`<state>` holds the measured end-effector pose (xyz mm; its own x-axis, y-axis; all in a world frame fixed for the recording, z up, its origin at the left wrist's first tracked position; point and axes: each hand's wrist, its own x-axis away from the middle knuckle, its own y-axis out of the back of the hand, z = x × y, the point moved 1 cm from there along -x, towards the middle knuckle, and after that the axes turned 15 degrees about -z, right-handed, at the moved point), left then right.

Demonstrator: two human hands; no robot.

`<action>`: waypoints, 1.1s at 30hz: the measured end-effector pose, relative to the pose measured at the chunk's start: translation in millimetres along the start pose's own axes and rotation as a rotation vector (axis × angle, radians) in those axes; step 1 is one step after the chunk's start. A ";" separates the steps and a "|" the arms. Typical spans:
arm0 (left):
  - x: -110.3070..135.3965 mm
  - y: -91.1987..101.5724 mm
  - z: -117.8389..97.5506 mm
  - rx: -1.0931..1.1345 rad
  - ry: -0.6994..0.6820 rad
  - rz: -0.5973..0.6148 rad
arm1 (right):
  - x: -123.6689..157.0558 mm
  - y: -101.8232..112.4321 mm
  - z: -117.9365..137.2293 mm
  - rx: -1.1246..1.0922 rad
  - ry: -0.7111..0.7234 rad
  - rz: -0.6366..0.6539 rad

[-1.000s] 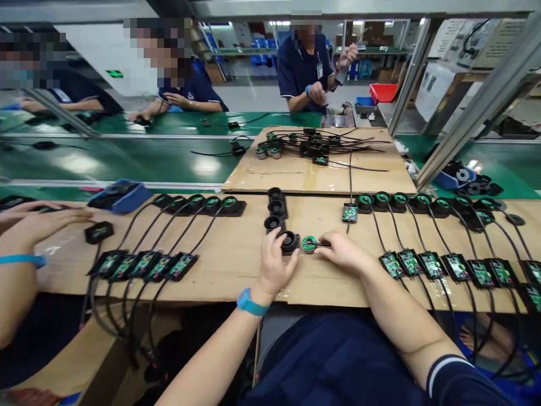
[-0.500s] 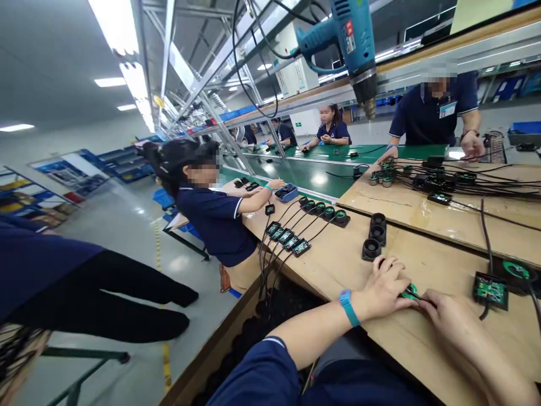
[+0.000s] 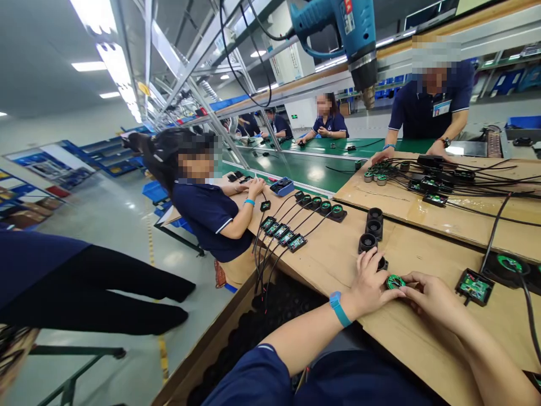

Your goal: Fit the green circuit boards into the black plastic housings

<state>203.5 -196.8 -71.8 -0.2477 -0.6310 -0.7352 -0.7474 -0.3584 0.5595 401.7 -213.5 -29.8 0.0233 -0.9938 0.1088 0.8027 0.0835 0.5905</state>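
Note:
A round green circuit board (image 3: 396, 281) is held low over the cardboard-covered bench, tilted so its face shows. My right hand (image 3: 431, 296) pinches its right edge between thumb and fingers. At its left edge are the thumb and index finger of my left hand (image 3: 367, 286), closed on it. The other left fingers reach over beside a black round housing (image 3: 382, 263), partly hidden by them. Several like black housings (image 3: 373, 228) stand in a row just beyond. To the right lies a square black case with a green board (image 3: 475, 286), beside a black housing with a green ring board (image 3: 509, 264).
A blue heat gun (image 3: 353, 45) hangs overhead. Wired cases (image 3: 284, 232) and housings (image 3: 321, 206) line the bench at left. Cabled boards (image 3: 431, 177) lie on the far cardboard, by a standing co-worker (image 3: 433, 101). Another co-worker (image 3: 207, 208) sits at left.
The round board has turned up between my hands, so more of its green face shows. My right hand has shifted up and left. The standing co-worker's hand has come down to the cardboard.

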 end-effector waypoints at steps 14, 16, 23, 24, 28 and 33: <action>-11.0 12.5 -6.5 0.101 0.109 0.170 | 10.4 -0.6 6.7 0.143 0.177 -0.079; -10.4 11.6 -5.2 0.091 0.107 0.167 | 10.9 3.5 11.5 0.162 0.239 -0.113; -1.5 5.5 5.2 0.106 0.071 0.101 | 2.0 7.4 17.1 0.282 0.316 -0.129; -0.5 5.5 5.9 0.108 0.075 0.099 | 1.5 6.1 17.1 0.279 0.309 -0.129; 0.4 3.6 7.9 0.121 0.083 0.092 | 0.5 1.0 15.9 0.271 0.233 -0.150; -0.8 6.9 6.4 0.158 0.068 0.073 | 4.0 -2.6 13.4 0.223 0.210 -0.169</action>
<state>194.6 -194.4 -69.7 -0.2661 -0.6985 -0.6643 -0.8182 -0.2008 0.5388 391.7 -216.8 -20.1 0.0420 -0.9864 -0.1587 0.6565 -0.0925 0.7487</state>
